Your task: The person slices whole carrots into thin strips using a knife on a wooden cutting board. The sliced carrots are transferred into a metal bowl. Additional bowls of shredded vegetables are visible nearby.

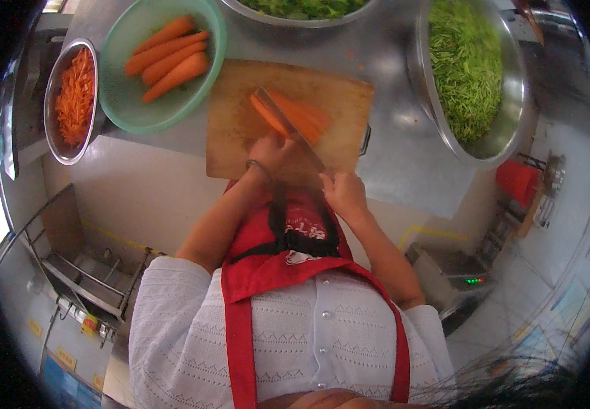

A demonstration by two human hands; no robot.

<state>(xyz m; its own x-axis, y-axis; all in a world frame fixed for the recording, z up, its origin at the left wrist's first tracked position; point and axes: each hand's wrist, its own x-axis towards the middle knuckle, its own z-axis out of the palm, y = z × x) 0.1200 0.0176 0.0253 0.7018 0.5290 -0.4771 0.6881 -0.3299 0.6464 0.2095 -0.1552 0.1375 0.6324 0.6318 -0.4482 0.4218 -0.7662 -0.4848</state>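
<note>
My right hand is closed around the handle of a kitchen knife, whose blade slants up and left over a wooden cutting board. Against the blade's left side lies a piece of carrot. My left hand steadies the near end of that piece with bent fingertips, close to the blade. On the blade's right side, sliced carrot lies in an overlapping fan. The handle itself is mostly hidden by my right fingers.
Left of the board stand a green plastic basin with several whole carrots and a steel bowl of shredded carrot. A large steel basin of chopped greens is at right. Another steel basin with leafy greens sits behind, on the metal table.
</note>
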